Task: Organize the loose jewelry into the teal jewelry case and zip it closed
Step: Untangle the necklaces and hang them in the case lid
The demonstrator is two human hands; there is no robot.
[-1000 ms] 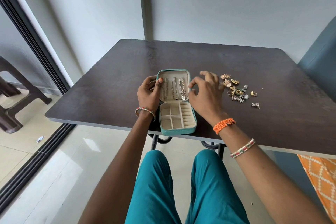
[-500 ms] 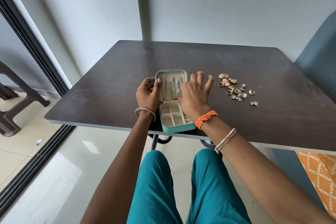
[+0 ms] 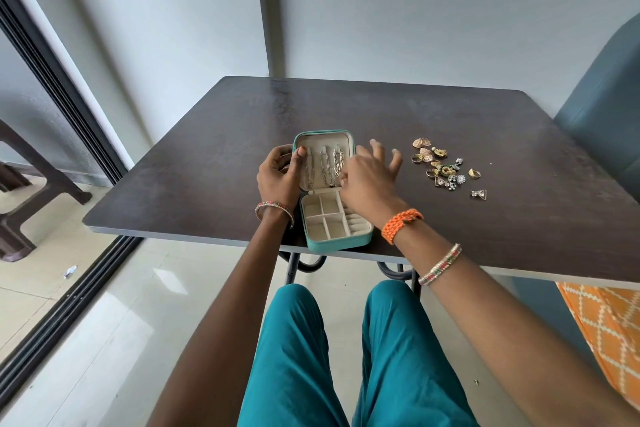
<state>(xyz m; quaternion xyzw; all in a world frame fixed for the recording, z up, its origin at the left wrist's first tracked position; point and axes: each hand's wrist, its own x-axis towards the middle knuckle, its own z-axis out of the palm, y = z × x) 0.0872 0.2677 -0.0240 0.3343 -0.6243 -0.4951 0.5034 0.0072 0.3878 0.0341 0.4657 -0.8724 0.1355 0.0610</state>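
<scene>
The teal jewelry case (image 3: 337, 243) lies open at the table's near edge, its lid (image 3: 323, 135) tilted up with three chains (image 3: 327, 166) hanging inside. The cream compartments of the base look bare. My left hand (image 3: 278, 177) grips the lid's left edge, thumb on the lining. My right hand (image 3: 369, 177) rests at the lid's lower right corner, thumb and forefinger pinched near the rightmost chain, other fingers spread. Whether it holds the chain is hidden. Loose jewelry (image 3: 441, 166), gold and silver earrings and rings, lies in a cluster to the right.
The dark table (image 3: 381, 107) stands against a grey wall. A teal chair back (image 3: 602, 121) rises at the right, an orange patterned cloth (image 3: 609, 329) below it. A brown stool (image 3: 20, 191) stands beyond the sliding-door track on the left.
My right hand moved left from beside the case to the lid's lower right corner and over the base's right side. The left hand stayed on the lid.
</scene>
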